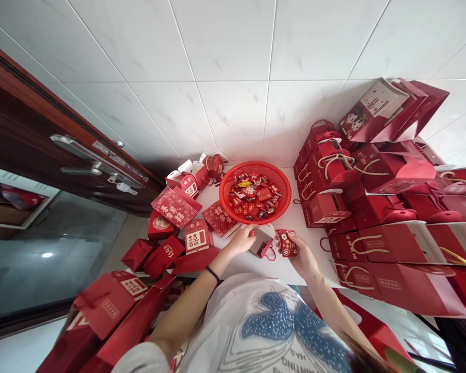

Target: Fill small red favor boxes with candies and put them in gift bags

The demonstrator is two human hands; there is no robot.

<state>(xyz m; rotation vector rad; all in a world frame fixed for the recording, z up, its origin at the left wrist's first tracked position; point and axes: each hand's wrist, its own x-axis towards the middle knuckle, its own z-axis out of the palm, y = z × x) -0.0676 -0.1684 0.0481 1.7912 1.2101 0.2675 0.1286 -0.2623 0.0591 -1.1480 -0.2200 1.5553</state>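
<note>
My left hand (243,240) is closed, with a small red-wrapped candy (251,233) at its fingertips, over the near-left edge of an open red gift box (261,242). That box has a cord handle, and some dark red contents show inside it. My right hand (303,255) grips a small red packet (286,242) with gold and white print, just right of the box. Beyond both hands, a round red plastic basket (285,206) holds many wrapped sweets (252,194), mostly red with one yellow.
Stacked red gift boxes (376,243) with cord handles fill the table's right side. Loose boxes and flat printed bags (176,207) lie to the left. Larger red bags (108,303) stand at the lower left. A tiled wall (233,114) rises behind; a dark door (62,129) is left.
</note>
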